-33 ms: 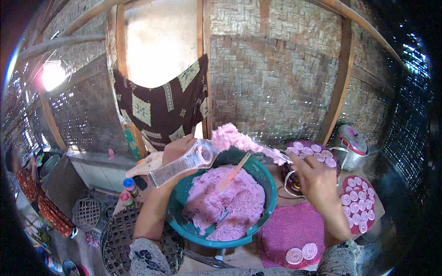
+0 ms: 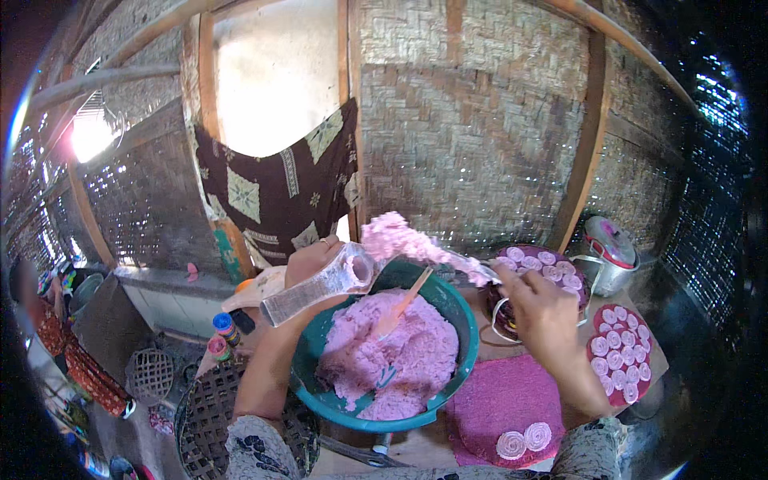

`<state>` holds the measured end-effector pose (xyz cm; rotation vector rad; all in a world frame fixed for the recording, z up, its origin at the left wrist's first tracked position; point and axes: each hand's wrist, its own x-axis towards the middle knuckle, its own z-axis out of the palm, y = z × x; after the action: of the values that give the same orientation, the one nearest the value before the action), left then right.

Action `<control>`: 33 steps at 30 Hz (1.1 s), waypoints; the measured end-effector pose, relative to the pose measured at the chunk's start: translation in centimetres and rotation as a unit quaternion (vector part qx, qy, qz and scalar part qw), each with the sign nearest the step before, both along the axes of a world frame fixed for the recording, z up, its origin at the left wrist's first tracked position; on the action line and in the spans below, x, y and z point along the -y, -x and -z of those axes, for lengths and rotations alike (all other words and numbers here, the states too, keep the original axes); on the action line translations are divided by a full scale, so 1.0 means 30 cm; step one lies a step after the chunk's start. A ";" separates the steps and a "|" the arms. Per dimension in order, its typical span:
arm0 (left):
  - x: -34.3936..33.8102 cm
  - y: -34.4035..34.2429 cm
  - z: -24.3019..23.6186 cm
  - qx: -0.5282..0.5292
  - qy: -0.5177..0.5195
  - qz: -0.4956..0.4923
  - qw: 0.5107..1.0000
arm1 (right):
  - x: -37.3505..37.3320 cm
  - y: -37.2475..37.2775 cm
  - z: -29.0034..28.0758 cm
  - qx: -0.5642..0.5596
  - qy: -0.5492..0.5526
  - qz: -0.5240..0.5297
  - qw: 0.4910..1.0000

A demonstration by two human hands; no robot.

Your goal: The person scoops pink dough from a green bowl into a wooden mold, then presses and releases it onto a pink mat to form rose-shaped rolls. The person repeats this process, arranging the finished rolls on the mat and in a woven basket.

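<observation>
I have the left hand (image 2: 314,260) near the centre of the frame, its grip closed on a silvery, flat-ended tool (image 2: 308,292) with a round opening, though most of the fingers hide behind it. To the right of centre I see the right hand (image 2: 544,316) gripping a slim utensil (image 2: 466,261) tilted up toward the left — its far end is heaped with a pink lump (image 2: 392,234) beside the tool's opening. Below, in the lower middle, a green basin (image 2: 472,352) stands on the table (image 2: 344,462), holding a large pink mass (image 2: 424,336) with a spatula (image 2: 408,298) stuck in it. At the lower right I make out a magenta cloth-like sheet (image 2: 508,392) bearing two pale swirled rosettes (image 2: 538,436), and further right — toward the frame's edge — a dark pink tray (image 2: 598,328) covered in similar ones. A lidded pot (image 2: 612,260) sits above that tray, and a woven basket (image 2: 212,432) occupies the lower left.
</observation>
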<state>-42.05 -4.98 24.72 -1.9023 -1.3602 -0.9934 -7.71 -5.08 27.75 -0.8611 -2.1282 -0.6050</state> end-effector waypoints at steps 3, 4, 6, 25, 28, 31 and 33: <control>-0.099 0.014 0.023 0.057 0.013 0.012 0.998 | 0.008 0.023 0.001 0.056 -0.085 -0.003 0.995; -0.096 -0.015 -0.001 0.013 0.016 -0.015 1.000 | 0.012 0.019 0.002 0.073 -0.102 -0.002 0.992; -0.035 -0.058 -0.049 -0.032 0.042 -0.073 0.996 | 0.036 0.008 -0.045 0.132 -0.075 0.003 0.988; -0.037 0.110 0.113 -0.005 0.022 0.003 1.000 | 0.076 0.000 -0.111 0.208 -0.133 -0.078 0.966; -0.067 0.145 0.147 0.145 0.052 0.064 0.986 | 0.096 0.021 -0.166 0.174 -0.168 -0.075 0.968; 0.036 -0.069 -0.011 -0.070 0.024 -0.092 0.993 | 0.084 0.025 -0.183 0.220 -0.173 -0.053 0.958; 0.038 -0.061 -0.004 -0.061 0.037 -0.107 0.992 | 0.096 0.031 -0.223 0.234 -0.175 -0.060 0.955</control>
<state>-40.22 -6.11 24.83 -1.7915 -1.5099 -0.7205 -8.63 -7.97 34.42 -0.4127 -2.3586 -1.1714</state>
